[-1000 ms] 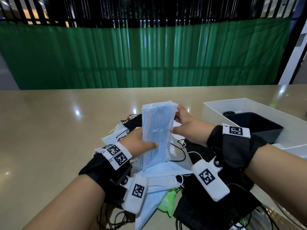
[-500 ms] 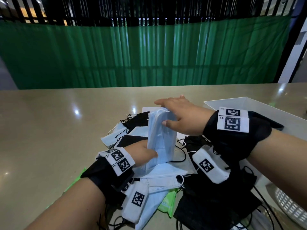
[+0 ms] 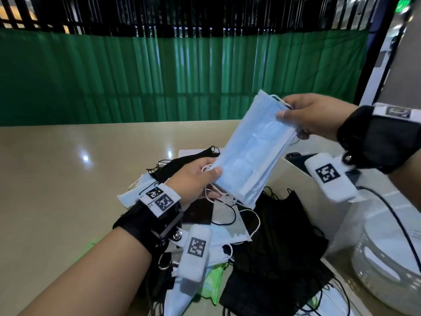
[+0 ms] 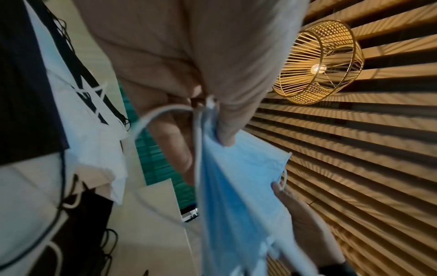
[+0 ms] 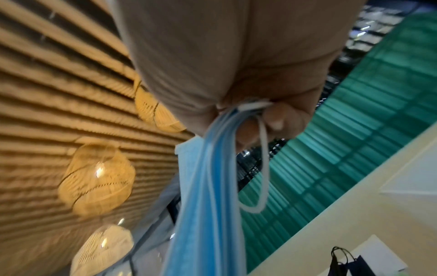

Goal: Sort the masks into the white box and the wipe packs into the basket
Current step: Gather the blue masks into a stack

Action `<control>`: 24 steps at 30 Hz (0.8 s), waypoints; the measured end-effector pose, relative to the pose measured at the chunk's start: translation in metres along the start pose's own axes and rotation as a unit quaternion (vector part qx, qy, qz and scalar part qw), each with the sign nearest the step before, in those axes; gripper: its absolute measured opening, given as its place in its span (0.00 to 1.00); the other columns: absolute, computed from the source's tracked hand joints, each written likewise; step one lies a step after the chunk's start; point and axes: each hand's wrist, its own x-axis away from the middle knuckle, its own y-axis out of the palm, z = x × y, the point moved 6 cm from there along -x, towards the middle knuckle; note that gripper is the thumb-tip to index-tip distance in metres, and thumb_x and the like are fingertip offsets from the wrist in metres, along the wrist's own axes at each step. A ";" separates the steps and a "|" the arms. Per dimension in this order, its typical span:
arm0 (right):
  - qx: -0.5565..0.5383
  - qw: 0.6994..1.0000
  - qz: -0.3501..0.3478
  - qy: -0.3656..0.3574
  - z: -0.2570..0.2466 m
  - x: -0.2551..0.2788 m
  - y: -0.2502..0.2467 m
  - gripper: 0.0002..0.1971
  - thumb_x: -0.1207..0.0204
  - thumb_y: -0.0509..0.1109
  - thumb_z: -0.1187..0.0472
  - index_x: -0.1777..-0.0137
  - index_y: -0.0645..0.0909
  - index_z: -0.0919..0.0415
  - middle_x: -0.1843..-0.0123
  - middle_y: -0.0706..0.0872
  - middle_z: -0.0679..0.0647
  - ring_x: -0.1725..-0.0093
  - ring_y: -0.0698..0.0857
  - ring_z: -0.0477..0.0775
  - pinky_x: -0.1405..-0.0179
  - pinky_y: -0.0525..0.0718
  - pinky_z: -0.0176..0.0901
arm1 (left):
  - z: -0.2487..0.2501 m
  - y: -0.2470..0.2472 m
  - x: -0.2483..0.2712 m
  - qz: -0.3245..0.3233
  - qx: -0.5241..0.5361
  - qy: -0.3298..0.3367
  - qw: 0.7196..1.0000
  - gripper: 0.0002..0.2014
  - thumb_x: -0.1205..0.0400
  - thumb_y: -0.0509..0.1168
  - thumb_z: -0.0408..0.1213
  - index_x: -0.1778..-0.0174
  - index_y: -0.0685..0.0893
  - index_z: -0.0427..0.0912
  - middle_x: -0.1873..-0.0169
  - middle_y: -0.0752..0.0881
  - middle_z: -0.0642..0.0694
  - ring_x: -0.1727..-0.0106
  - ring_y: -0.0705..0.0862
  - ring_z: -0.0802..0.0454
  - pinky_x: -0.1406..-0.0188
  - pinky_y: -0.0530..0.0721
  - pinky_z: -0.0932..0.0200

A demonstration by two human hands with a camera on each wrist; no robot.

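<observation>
A stack of light blue masks (image 3: pixel 255 151), flat pleated rectangles of soft non-woven cloth with white elastic ear loops, hangs in the air above the pile of masks (image 3: pixel 239 224) on the desk (image 3: pixel 57 179). Its long axis runs on a slant, the upper end pointing up and toward the right hand (image 3: pixel 316 117), the lower end down toward the left hand (image 3: pixel 196 181). The right hand pinches the upper short edge, thumb on the front face and fingers (image 5: pixel 274 119) curled behind, with one white loop dangling below them. The left hand pinches the lower left corner between thumb and fingers (image 4: pixel 227 130), and a loop trails under its palm.

The pile beneath the stack is a loose heap: matte black masks (image 3: pixel 280 245) with thin black loops, more pale blue and white ones, cords tangled over one another. A glossy green wipe pack (image 3: pixel 213 285) pokes out from under the near side of the pile, partly covered by blue cloth. The desk is smooth, beige and shiny, with lamp glints on it.

Beside the pile, on the right hand's side, stands the white box (image 3: pixel 307 190), straight-walled, with something dark inside; the right wrist hides much of it. Nearer than the box sits a round white basket (image 3: pixel 387 270) with slotted sides. A pleated green curtain (image 3: pixel 159 76) closes the far side of the desk.
</observation>
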 end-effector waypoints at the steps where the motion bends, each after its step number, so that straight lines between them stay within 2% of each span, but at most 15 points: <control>1: -0.023 0.999 0.008 0.028 0.009 0.002 -0.011 0.08 0.16 0.60 0.63 0.48 0.78 0.67 0.63 0.75 0.62 0.73 0.70 0.52 0.79 0.71 0.36 | 0.002 0.004 -0.004 0.000 0.014 0.006 1.000 0.05 0.15 0.58 0.31 0.52 0.79 0.43 0.70 0.87 0.48 0.74 0.86 0.56 0.74 0.85 0.67; 3: -0.061 0.995 0.041 0.073 0.027 0.007 -0.035 0.12 0.16 0.60 0.64 0.40 0.77 0.71 0.58 0.77 0.62 0.73 0.70 0.51 0.81 0.72 0.32 | 0.000 0.011 -0.013 -0.004 0.034 0.001 0.999 0.05 0.14 0.57 0.32 0.51 0.79 0.42 0.70 0.87 0.47 0.73 0.86 0.57 0.72 0.85 0.66; 4: -0.077 0.991 0.066 0.088 0.035 0.010 -0.048 0.11 0.16 0.59 0.64 0.41 0.78 0.70 0.61 0.79 0.62 0.76 0.71 0.49 0.82 0.73 0.30 | -0.002 0.015 -0.017 -0.010 0.038 -0.009 0.999 0.06 0.14 0.57 0.32 0.51 0.79 0.43 0.68 0.87 0.47 0.71 0.86 0.57 0.70 0.86 0.66; 6: -0.094 0.981 0.124 0.114 0.049 0.017 -0.075 0.07 0.17 0.60 0.64 0.52 0.79 0.63 0.73 0.80 0.53 0.85 0.73 0.43 0.85 0.72 0.27 | -0.013 0.022 -0.021 -0.027 0.028 -0.049 0.998 0.08 0.13 0.56 0.35 0.51 0.81 0.44 0.62 0.86 0.47 0.66 0.86 0.55 0.64 0.85 0.65; 7: -0.096 0.974 0.161 0.130 0.059 0.020 -0.090 0.07 0.17 0.61 0.64 0.57 0.77 0.60 0.75 0.78 0.52 0.88 0.73 0.40 0.86 0.73 0.25 | -0.021 0.024 -0.023 -0.032 0.022 -0.075 0.996 0.08 0.13 0.57 0.36 0.51 0.81 0.44 0.60 0.86 0.47 0.63 0.86 0.54 0.63 0.84 0.64; 9: -0.111 0.958 0.205 0.166 0.082 0.024 -0.116 0.07 0.18 0.63 0.63 0.59 0.75 0.58 0.71 0.77 0.54 0.88 0.74 0.38 0.86 0.75 0.25 | -0.036 0.023 -0.028 -0.026 0.016 -0.119 0.992 0.07 0.14 0.59 0.37 0.49 0.82 0.43 0.58 0.86 0.45 0.59 0.85 0.51 0.62 0.84 0.62; 11: -0.129 0.945 0.213 0.209 0.105 0.029 -0.131 0.03 0.18 0.63 0.62 0.50 0.79 0.59 0.77 0.79 0.52 0.88 0.75 0.39 0.86 0.76 0.27 | -0.049 0.021 -0.033 -0.010 0.018 -0.152 0.988 0.07 0.15 0.60 0.37 0.47 0.81 0.40 0.59 0.85 0.43 0.60 0.84 0.49 0.60 0.81 0.59; 13: -0.140 0.930 0.223 0.255 0.129 0.035 -0.142 0.13 0.18 0.64 0.62 0.35 0.77 0.59 0.82 0.77 0.51 0.88 0.74 0.40 0.88 0.75 0.29 | -0.060 0.022 -0.036 -0.005 0.017 -0.186 0.982 0.06 0.15 0.59 0.35 0.48 0.79 0.38 0.62 0.83 0.42 0.64 0.80 0.50 0.65 0.77 0.63; 14: -0.133 0.926 0.216 0.279 0.138 0.039 -0.144 0.14 0.19 0.66 0.61 0.35 0.77 0.59 0.85 0.76 0.51 0.89 0.73 0.41 0.89 0.74 0.29 | -0.066 0.023 -0.037 -0.007 0.010 -0.199 0.980 0.05 0.15 0.59 0.34 0.51 0.78 0.38 0.65 0.82 0.42 0.67 0.78 0.51 0.67 0.74 0.65; 15: -0.119 0.925 0.200 0.299 0.145 0.042 -0.145 0.12 0.23 0.71 0.58 0.42 0.78 0.60 0.87 0.75 0.50 0.90 0.73 0.42 0.89 0.73 0.29 | -0.072 0.023 -0.039 -0.011 -0.002 -0.208 0.978 0.05 0.15 0.58 0.33 0.54 0.77 0.37 0.67 0.80 0.43 0.68 0.76 0.52 0.68 0.72 0.66; 17: -0.077 0.920 0.164 0.348 0.163 0.049 -0.142 0.22 0.34 0.80 0.53 0.50 0.77 0.68 0.86 0.78 0.51 0.89 0.76 0.46 0.87 0.77 0.32 | -0.084 0.021 -0.042 -0.015 -0.039 -0.206 0.978 0.07 0.16 0.59 0.32 0.59 0.78 0.36 0.68 0.81 0.43 0.66 0.75 0.52 0.64 0.72 0.64; 19: -0.041 0.920 0.143 0.361 0.168 0.053 -0.136 0.14 0.24 0.71 0.60 0.54 0.77 0.74 0.85 0.81 0.54 0.88 0.78 0.47 0.88 0.76 0.31 | -0.091 0.017 -0.044 -0.013 -0.082 -0.186 0.979 0.05 0.20 0.66 0.33 0.54 0.81 0.34 0.65 0.83 0.40 0.63 0.78 0.49 0.58 0.75 0.58; 22: -0.016 0.920 0.147 0.363 0.180 0.050 -0.137 0.07 0.21 0.66 0.64 0.49 0.78 0.68 0.81 0.83 0.54 0.85 0.80 0.49 0.83 0.78 0.36 | -0.089 0.021 -0.044 -0.050 -0.185 -0.168 0.967 0.15 0.24 0.72 0.37 0.43 0.81 0.43 0.63 0.83 0.46 0.70 0.78 0.54 0.68 0.77 0.63; 23: -0.014 0.920 0.150 0.361 0.180 0.048 -0.137 0.06 0.21 0.67 0.63 0.50 0.79 0.67 0.80 0.84 0.55 0.82 0.82 0.51 0.78 0.80 0.38 | -0.087 0.025 -0.043 -0.075 -0.246 -0.160 0.953 0.17 0.25 0.73 0.39 0.41 0.80 0.47 0.59 0.82 0.50 0.67 0.80 0.56 0.65 0.77 0.65; 24: -0.006 0.919 0.155 0.362 0.187 0.044 -0.141 0.06 0.23 0.69 0.62 0.52 0.80 0.66 0.78 0.84 0.57 0.77 0.83 0.56 0.71 0.79 0.42 | -0.083 0.030 -0.040 -0.099 -0.320 -0.149 0.930 0.20 0.26 0.74 0.43 0.39 0.79 0.52 0.53 0.81 0.54 0.58 0.81 0.58 0.58 0.78 0.66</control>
